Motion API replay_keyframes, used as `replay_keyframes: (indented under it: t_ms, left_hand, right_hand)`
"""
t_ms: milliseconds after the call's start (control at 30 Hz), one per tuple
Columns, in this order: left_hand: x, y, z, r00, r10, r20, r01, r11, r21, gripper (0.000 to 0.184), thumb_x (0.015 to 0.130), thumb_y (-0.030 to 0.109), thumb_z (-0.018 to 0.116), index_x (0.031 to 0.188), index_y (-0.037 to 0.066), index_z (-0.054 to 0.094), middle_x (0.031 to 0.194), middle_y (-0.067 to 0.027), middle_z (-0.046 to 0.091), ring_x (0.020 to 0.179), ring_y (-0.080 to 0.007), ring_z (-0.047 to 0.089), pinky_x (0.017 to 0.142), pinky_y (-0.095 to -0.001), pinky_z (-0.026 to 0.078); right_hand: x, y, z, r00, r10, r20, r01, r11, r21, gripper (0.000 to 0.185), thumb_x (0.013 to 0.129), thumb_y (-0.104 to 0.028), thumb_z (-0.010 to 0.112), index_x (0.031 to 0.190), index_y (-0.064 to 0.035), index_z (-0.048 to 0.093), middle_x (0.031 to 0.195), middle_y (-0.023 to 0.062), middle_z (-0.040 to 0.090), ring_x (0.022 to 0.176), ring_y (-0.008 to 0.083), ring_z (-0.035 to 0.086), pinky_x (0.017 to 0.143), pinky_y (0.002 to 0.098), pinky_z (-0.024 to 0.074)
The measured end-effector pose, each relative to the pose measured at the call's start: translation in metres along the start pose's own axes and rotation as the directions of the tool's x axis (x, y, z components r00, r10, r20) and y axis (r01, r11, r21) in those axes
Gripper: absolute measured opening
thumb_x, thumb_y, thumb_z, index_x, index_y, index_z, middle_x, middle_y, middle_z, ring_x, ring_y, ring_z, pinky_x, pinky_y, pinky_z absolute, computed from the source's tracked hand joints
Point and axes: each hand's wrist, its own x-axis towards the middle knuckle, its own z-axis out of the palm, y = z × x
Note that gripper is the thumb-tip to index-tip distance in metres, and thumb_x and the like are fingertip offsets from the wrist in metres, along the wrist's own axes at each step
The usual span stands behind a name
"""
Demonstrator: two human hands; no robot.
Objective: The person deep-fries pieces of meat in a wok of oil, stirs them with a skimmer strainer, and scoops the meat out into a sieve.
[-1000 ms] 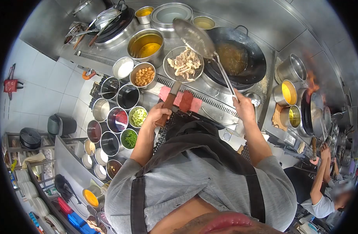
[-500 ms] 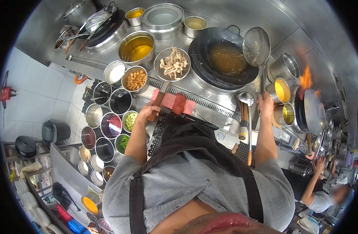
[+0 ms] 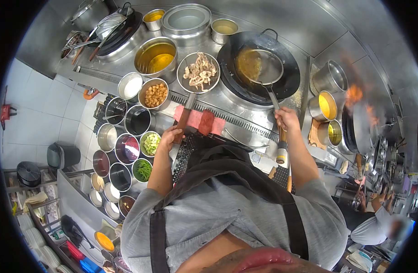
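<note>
My left hand [image 3: 171, 136] is closed round the wooden handle of a round strainer [image 3: 184, 83] that carries pale strips of what looks like cooked meat [image 3: 201, 72]. This strainer is held level beside the wok. In my right hand [image 3: 287, 119] is the metal handle of a fine-mesh skimmer [image 3: 270, 67]. Its round mesh is down inside the black wok [image 3: 286, 77], at the brownish liquid [image 3: 248, 63]. A red folded cloth [image 3: 206, 122] lies on the pink cloth [image 3: 195, 119] at the stove's front edge, right of my left hand.
A pot of yellow oil [image 3: 161, 63] and a bowl of brown cubes [image 3: 156, 95] stand to the left. Several seasoning pots, one with cut green vegetables [image 3: 150, 143], fill the lower left. Flames [image 3: 354, 95] rise at the right burner. A person [image 3: 377, 223] works at far right.
My right hand has swung the skimmer left, from beside the wok's right rim into the wok. My left hand keeps the strainer of meat strips nearly in place.
</note>
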Motion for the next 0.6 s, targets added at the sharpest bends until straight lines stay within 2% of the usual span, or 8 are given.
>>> replay_keyframes:
  t_ms: [67, 200, 267, 400, 433, 533, 567, 600]
  left_hand:
    - [-0.005, 0.001, 0.002, 0.999, -0.002, -0.053, 0.0, 0.999, -0.05, 0.039, 0.08, 0.014, 0.065, 0.115, 0.0, 0.054, 0.09, -0.0073, 0.063, 0.072, -0.0184, 0.063, 0.062, -0.0289, 0.05]
    - [0.008, -0.012, -0.009, 0.988, 0.068, -0.139, -0.081, 0.993, -0.084, 0.035, 0.081, 0.015, 0.065, 0.112, 0.0, 0.056, 0.09, -0.0064, 0.063, 0.073, -0.0171, 0.062, 0.062, -0.0288, 0.049]
    - [0.01, -0.015, -0.017, 0.983, 0.072, -0.171, -0.091, 0.99, -0.106, 0.032, 0.083, 0.017, 0.063, 0.11, 0.001, 0.057, 0.09, -0.0061, 0.063, 0.073, -0.0155, 0.061, 0.062, -0.028, 0.047]
    - [-0.005, -0.014, -0.016, 0.971, 0.059, -0.231, -0.088, 0.989, -0.119, 0.031, 0.086, 0.022, 0.06, 0.109, 0.003, 0.057, 0.088, -0.0052, 0.063, 0.071, -0.0147, 0.059, 0.062, -0.0278, 0.046]
    - [-0.016, -0.008, -0.011, 0.967, 0.032, -0.254, -0.055, 0.995, -0.085, 0.031, 0.086, 0.025, 0.059, 0.109, 0.004, 0.057, 0.087, -0.0044, 0.063, 0.071, -0.0148, 0.059, 0.062, -0.028, 0.046]
    - [-0.018, -0.015, -0.015, 0.967, -0.001, -0.253, -0.008, 0.999, -0.035, 0.033, 0.086, 0.032, 0.058, 0.109, 0.008, 0.057, 0.088, -0.0027, 0.062, 0.072, -0.0151, 0.059, 0.063, -0.0295, 0.046]
    - [-0.018, -0.015, -0.013, 0.966, 0.0, -0.26, -0.007, 1.0, -0.026, 0.034, 0.085, 0.033, 0.059, 0.109, 0.008, 0.057, 0.089, -0.0028, 0.062, 0.072, -0.0152, 0.059, 0.062, -0.03, 0.046]
    - [-0.022, -0.013, -0.01, 0.963, 0.002, -0.268, -0.007, 1.0, -0.017, 0.035, 0.085, 0.033, 0.059, 0.109, 0.009, 0.058, 0.09, -0.0029, 0.063, 0.073, -0.0153, 0.059, 0.062, -0.0304, 0.046]
  right_hand:
    - [0.024, 0.002, 0.009, 1.0, -0.009, -0.005, 0.009, 0.999, 0.041, 0.009, 0.085, -0.01, 0.056, 0.085, -0.0018, 0.055, 0.057, 0.0035, 0.054, 0.031, 0.0081, 0.038, 0.027, 0.0236, 0.0242]
    - [0.054, -0.01, 0.014, 0.999, -0.029, 0.039, 0.03, 0.999, -0.023, 0.013, 0.085, -0.013, 0.056, 0.076, -0.0044, 0.055, 0.052, 0.0024, 0.053, 0.031, 0.0078, 0.041, 0.026, 0.0216, 0.0213]
    - [0.057, -0.018, 0.015, 0.997, -0.065, -0.048, 0.062, 0.996, -0.057, 0.017, 0.082, -0.015, 0.056, 0.069, -0.004, 0.057, 0.046, 0.0054, 0.05, 0.031, 0.0101, 0.038, 0.03, 0.0249, 0.0209]
    - [0.034, -0.038, 0.003, 0.99, -0.135, -0.045, 0.132, 0.99, -0.053, 0.012, 0.082, -0.01, 0.056, 0.075, -0.0017, 0.056, 0.054, 0.0059, 0.054, 0.031, 0.0102, 0.038, 0.03, 0.0256, 0.0279]
    - [0.037, -0.03, -0.007, 0.985, -0.174, 0.004, 0.174, 0.984, -0.027, 0.009, 0.083, -0.007, 0.055, 0.079, 0.0006, 0.055, 0.058, 0.0059, 0.055, 0.031, 0.0104, 0.038, 0.031, 0.0259, 0.0309]
    - [-0.002, -0.03, -0.01, 0.976, -0.217, 0.034, 0.219, 0.972, -0.078, 0.011, 0.083, -0.007, 0.055, 0.081, 0.0033, 0.055, 0.058, 0.0057, 0.054, 0.031, 0.0107, 0.037, 0.031, 0.0265, 0.0312]
    - [-0.023, -0.034, -0.004, 0.984, -0.178, -0.016, 0.175, 0.976, -0.127, 0.014, 0.083, -0.007, 0.054, 0.09, 0.0045, 0.056, 0.058, 0.0049, 0.054, 0.032, 0.0108, 0.039, 0.032, 0.027, 0.0322]
    - [-0.03, -0.027, -0.005, 0.985, -0.171, -0.012, 0.168, 0.977, -0.131, 0.014, 0.083, -0.007, 0.054, 0.09, 0.0045, 0.056, 0.058, 0.0049, 0.054, 0.032, 0.0108, 0.039, 0.032, 0.027, 0.0322]
